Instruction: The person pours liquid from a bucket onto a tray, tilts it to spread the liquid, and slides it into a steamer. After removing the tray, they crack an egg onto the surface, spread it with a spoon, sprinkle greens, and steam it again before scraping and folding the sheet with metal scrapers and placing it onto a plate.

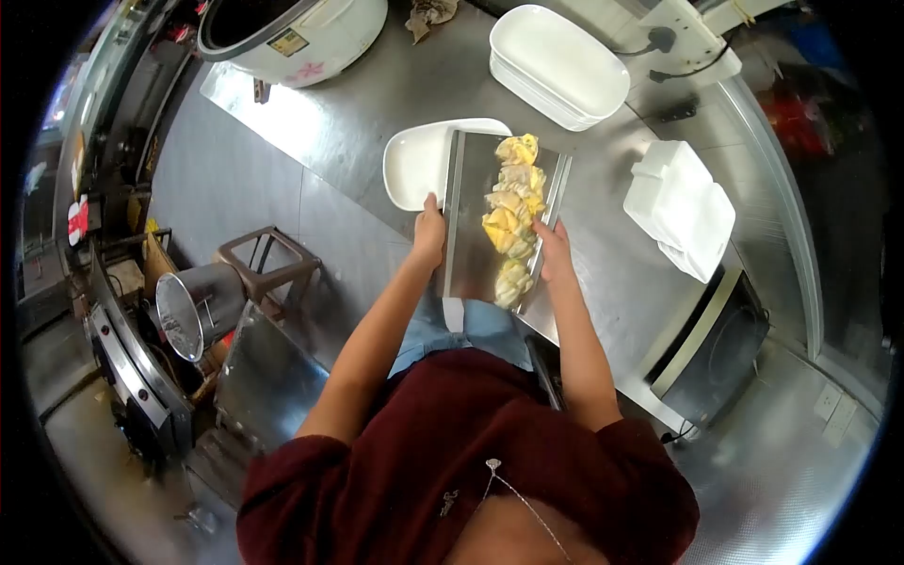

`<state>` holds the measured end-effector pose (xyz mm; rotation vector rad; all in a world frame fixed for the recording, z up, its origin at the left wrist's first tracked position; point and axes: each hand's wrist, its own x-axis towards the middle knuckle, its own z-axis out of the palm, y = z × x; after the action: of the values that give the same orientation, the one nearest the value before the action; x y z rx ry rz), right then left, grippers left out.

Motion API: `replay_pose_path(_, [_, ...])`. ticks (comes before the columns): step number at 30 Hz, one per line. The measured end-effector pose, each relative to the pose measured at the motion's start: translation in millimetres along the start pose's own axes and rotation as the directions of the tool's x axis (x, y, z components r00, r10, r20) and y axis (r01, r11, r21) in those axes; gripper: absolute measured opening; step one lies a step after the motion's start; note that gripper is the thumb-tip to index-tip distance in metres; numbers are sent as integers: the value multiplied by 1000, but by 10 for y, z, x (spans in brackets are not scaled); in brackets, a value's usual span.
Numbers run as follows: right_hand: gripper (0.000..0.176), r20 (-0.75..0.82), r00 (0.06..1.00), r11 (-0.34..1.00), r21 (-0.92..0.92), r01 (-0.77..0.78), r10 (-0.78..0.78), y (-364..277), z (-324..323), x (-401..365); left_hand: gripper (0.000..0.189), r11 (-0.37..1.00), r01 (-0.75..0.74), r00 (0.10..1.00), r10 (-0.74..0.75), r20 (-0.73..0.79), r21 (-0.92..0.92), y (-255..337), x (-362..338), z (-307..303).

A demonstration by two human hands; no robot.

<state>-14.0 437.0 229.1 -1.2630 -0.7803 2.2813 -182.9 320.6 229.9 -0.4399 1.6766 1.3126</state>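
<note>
A flat metal tray is held in front of my body, over the near edge of the steel table. Along its right half lies a row of yellow, folded wonton-like dumplings. My left hand is closed on the tray's left edge, thumb on top. On the opposite edge, my right hand grips with its thumb close to the dumplings; its other fingers are mostly hidden underneath. A white dish rests on the table beyond the tray, which covers part of it.
Stacked white oblong dishes stand at the back. White foam boxes are to the right, with a black-topped appliance nearer me. A large rice cooker sits back left. A brown stool and metal bucket stand left.
</note>
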Motion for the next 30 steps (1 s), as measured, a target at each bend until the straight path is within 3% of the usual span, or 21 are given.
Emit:
replay_pose_path(3, [31,17,1000,1000,-21,12,-11,-43,-35,76,62,979,23,997,-37,64,203,159,-224,94])
replay_pose_path(7, [29,17,1000,1000,-3,-12,12,-45,-8,66,54,899,-186,981,144,132,398,-16,-45,-9])
replay_pose_path(8, [32,4,1000,1000,-17,-18,18,-76,58,-5,52,863,-198,977,137,162,465,108,-116,-26])
replay_pose_path(11, [32,-45,998,994,98,38,-34,76,186,-48,44,774,-391,920,312,238,499,336,-4,-82])
replay_pose_path(12, [32,-63,997,986,157,62,-52,111,266,-74,45,743,-421,907,323,271,521,684,-354,-6])
replay_pose_path(13, [30,-142,987,970,223,99,-68,140,393,-107,47,670,-388,920,242,308,633,813,-221,-41])
replay_pose_path(15, [32,-170,975,906,373,200,-145,247,603,-132,47,567,-472,877,226,423,675,1000,45,-66])
replay_pose_path(17, [33,-260,942,864,399,306,-213,381,767,-64,49,416,-537,843,223,490,734,1268,139,-15])
replay_pose_path(21, [32,-385,893,795,454,402,-232,426,1133,50,53,214,-607,794,143,590,765,1691,439,140])
replay_pose_path(24, [31,-500,834,755,446,480,-235,512,1397,168,51,192,-666,741,60,669,721,1895,657,214])
replay_pose_path(27, [36,-596,748,721,377,581,-290,640,1652,316,52,16,-823,564,131,815,567,2012,943,198])
replay_pose_path(28, [38,-623,716,710,347,613,-314,692,1705,363,53,13,-811,584,58,810,585,2059,1043,195])
replay_pose_path(30, [38,-671,671,683,331,652,-316,766,1794,462,51,1,-841,540,78,838,542,2104,1187,192])
